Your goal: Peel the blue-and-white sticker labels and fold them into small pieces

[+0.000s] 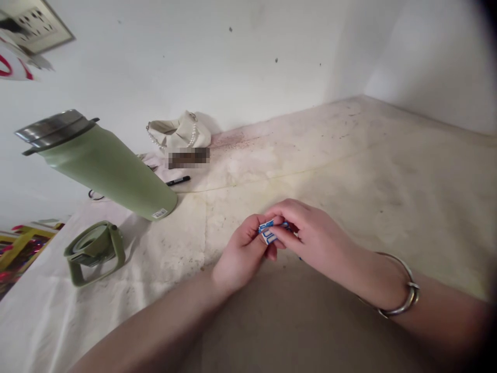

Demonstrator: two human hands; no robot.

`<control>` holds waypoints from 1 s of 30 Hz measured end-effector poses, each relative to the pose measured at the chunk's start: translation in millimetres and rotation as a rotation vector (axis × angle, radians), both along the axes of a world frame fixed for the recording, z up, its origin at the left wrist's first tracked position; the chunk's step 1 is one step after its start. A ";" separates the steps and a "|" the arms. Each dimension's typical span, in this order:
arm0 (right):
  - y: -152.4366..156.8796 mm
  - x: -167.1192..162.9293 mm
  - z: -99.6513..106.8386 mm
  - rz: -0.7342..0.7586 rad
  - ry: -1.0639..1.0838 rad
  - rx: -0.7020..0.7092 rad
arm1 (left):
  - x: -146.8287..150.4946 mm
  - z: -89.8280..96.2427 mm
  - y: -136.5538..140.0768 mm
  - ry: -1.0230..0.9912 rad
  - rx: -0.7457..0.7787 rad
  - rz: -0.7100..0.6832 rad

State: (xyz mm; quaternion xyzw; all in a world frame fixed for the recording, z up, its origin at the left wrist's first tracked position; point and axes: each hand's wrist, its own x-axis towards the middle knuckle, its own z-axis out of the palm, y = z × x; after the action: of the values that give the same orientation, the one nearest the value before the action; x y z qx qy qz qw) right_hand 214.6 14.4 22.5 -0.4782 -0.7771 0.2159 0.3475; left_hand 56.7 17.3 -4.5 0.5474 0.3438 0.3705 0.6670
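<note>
Both hands meet over the table's near middle around a small blue-and-white packet (268,234). My left hand (244,254) pinches its left side with thumb and fingers. From the right, my right hand (306,233) closes over the packet, with its thumb pressed against the front. Most of the packet is covered by the fingers, so its exact kind does not show. A metal bangle (410,295) circles my right wrist.
To the left stands a tall green tumbler (112,166) with a steel rim. Its green lid (95,248) with a loop handle lies nearer me. A black pen (179,181), a blurred-out dark item (188,157) and a white handbag (178,132) lie toward the wall.
</note>
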 end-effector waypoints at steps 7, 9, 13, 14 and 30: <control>3.5 3.9 -5.2 0.007 -0.064 0.132 | -0.9 -2.0 1.0 -0.038 -0.008 -0.019; 5.7 5.5 -4.6 -0.002 -0.075 0.107 | -1.1 -1.1 0.8 -0.033 -0.011 -0.020; 8.9 7.7 0.0 0.063 -0.105 -0.081 | -1.5 -1.5 0.4 -0.055 -0.043 -0.020; 9.2 7.8 1.2 0.083 -0.111 -0.113 | -1.6 -2.1 0.4 -0.078 -0.060 -0.019; 8.2 42.4 7.0 0.124 -0.390 -0.208 | 0.6 1.5 2.9 -0.055 -0.116 0.107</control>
State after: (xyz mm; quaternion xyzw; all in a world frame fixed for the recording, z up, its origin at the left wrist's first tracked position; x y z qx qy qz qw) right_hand 257.0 22.7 29.5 -0.4956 -0.8310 0.2192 0.1256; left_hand 57.3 20.3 -3.0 0.4784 0.3749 0.4001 0.6859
